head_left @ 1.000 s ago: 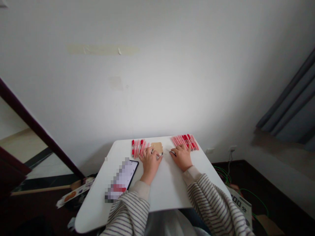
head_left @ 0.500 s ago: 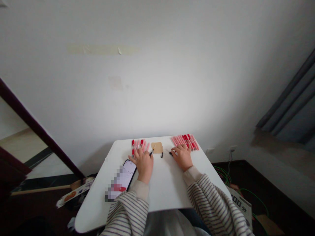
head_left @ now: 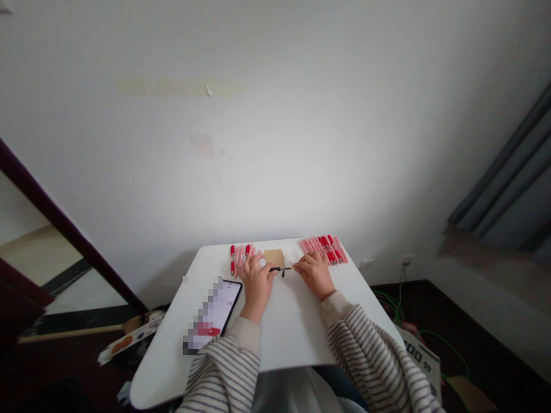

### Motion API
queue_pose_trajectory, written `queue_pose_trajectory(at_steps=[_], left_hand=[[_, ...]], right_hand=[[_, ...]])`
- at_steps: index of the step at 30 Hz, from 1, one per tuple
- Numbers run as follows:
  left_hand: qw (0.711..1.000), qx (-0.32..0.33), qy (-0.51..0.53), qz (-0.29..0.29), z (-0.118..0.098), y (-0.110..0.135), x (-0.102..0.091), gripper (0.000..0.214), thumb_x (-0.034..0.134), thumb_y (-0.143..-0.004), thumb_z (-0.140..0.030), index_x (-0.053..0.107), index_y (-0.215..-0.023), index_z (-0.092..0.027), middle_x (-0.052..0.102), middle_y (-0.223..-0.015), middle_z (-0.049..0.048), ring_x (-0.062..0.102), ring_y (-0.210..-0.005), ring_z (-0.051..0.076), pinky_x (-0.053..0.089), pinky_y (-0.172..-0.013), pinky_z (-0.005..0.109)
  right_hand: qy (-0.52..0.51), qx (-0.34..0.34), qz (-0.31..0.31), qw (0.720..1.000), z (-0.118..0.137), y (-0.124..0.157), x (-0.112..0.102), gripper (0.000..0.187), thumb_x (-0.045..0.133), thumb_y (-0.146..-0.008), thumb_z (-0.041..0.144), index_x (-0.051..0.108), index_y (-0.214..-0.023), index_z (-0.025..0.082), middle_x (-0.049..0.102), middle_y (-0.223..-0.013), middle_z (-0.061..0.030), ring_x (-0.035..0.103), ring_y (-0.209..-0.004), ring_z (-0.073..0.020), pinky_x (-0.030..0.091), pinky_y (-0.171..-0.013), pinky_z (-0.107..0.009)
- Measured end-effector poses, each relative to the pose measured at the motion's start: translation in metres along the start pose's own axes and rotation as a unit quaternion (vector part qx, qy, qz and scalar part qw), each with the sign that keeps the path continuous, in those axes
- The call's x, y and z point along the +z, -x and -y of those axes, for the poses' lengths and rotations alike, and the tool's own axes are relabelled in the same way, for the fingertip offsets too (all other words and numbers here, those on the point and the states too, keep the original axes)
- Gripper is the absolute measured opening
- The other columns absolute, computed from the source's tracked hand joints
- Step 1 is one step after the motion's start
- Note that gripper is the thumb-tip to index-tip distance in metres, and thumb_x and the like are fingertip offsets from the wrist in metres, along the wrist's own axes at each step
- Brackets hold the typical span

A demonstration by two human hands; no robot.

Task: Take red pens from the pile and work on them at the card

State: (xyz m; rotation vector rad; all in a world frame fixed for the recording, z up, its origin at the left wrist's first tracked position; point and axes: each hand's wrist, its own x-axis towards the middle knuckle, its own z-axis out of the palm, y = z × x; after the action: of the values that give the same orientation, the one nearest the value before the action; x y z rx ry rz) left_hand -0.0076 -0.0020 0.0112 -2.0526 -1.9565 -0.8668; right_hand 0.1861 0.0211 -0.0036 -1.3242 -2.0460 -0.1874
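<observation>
1. Head view: a thin dark rod (head_left: 280, 268) lies in the gap between the hands, to the right of the left hand (head_left: 257, 282) and to the left of the right hand (head_left: 317, 275). Its long axis runs roughly level from one hand's fingertips towards the other's.
2. The left hand is curled, thumb and forefinger pinched on the rod's dark end. The right hand is also curled, its fingertips close together at the pale end; whether they grip it I cannot tell.
3. A short black piece (head_left: 283, 274) lies just nearer the wearer than the rod; a tan card (head_left: 274, 257) lies just beyond it.
4. Half a second ago, the left hand's rod slanted over the card, apart from the right hand. Now it spans the gap.
</observation>
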Motion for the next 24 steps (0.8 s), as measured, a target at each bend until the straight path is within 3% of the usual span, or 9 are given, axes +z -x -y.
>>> queue_pose_trajectory(at_steps=[7, 15, 20, 24], left_hand=[[0.997, -0.069, -0.025, -0.027, 0.009, 0.000, 0.006, 0.015, 0.063, -0.081, -0.036, 0.073, -0.091, -0.034, 0.058, -0.126, 0.0049, 0.041, -0.124, 0.031, 0.020, -0.110, 0.065], [0.991, -0.117, -0.048, -0.045, 0.012, 0.000, 0.004, 0.018, 0.061, -0.082, -0.035, 0.072, -0.095, -0.029, 0.058, -0.124, 0.0066, 0.041, -0.123, 0.030, 0.023, -0.109, 0.066], [0.988, -0.127, -0.084, -0.030, 0.011, 0.002, 0.007, 0.023, 0.059, -0.082, -0.035, 0.071, -0.098, -0.023, 0.056, -0.123, 0.0108, 0.039, -0.123, 0.032, 0.025, -0.107, 0.068], [0.988, -0.119, -0.096, -0.014, 0.008, 0.003, 0.006, 0.023, 0.059, -0.081, -0.035, 0.070, -0.096, -0.022, 0.056, -0.123, 0.0115, 0.039, -0.125, 0.034, 0.024, -0.106, 0.070]], right_hand=[[0.007, 0.049, -0.024, 0.998, -0.006, 0.001, 0.000, 0.016, 0.059, -0.092, 0.032, 0.074, -0.087, 0.030, 0.068, -0.089, -0.0019, 0.046, -0.105, -0.0225, 0.015, -0.107, -0.047], [-0.016, 0.086, -0.034, 0.996, -0.013, 0.002, 0.004, 0.014, 0.061, -0.091, 0.028, 0.073, -0.085, 0.027, 0.069, -0.088, -0.0012, 0.047, -0.101, -0.0213, 0.019, -0.100, -0.044], [-0.012, 0.085, -0.019, 0.996, -0.011, 0.003, 0.005, 0.014, 0.061, -0.091, 0.029, 0.074, -0.086, 0.029, 0.069, -0.091, -0.0020, 0.046, -0.104, -0.0228, 0.023, -0.098, -0.044], [0.000, 0.058, -0.005, 0.998, -0.006, 0.002, 0.004, 0.015, 0.060, -0.091, 0.030, 0.074, -0.087, 0.031, 0.069, -0.091, -0.0017, 0.045, -0.106, -0.0233, 0.018, -0.104, -0.049]])
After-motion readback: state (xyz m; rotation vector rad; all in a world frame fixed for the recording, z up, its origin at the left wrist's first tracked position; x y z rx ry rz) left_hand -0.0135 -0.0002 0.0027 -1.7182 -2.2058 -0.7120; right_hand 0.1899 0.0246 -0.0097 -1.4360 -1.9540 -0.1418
